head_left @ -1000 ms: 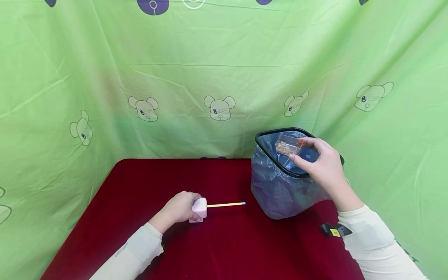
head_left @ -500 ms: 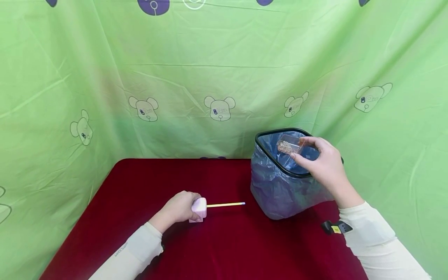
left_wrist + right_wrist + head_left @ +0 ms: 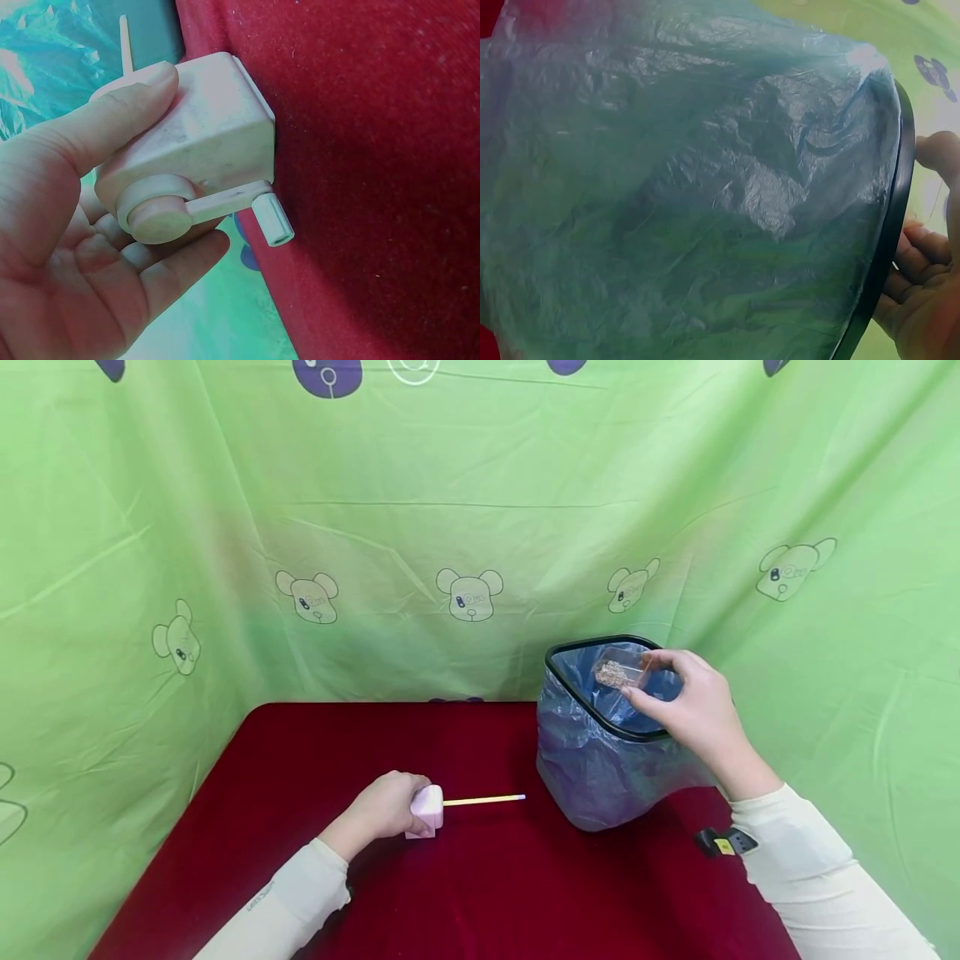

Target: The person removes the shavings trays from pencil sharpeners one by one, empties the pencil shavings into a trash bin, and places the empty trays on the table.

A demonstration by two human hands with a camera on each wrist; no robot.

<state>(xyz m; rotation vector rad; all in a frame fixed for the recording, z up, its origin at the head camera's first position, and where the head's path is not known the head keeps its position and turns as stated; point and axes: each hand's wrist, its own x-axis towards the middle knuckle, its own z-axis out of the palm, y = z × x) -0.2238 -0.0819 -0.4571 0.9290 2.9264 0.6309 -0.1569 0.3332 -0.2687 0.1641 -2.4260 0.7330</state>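
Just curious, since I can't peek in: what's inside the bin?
Inside the bin, bluish plastic lining shows. The right hand and the clear box it pinches block part of the opening, and the bottom is out of sight, so I can't tell whether anything lies there.

Right grip [image 3: 928,291] partly beyond the right wrist view's right edge

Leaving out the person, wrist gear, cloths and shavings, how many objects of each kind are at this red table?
Boxy pink hand-crank sharpener: 1
Slim yellow pencil: 1
Small clear plastic tray: 1
Black-rimmed bin lined with blue plastic: 1
Total: 4
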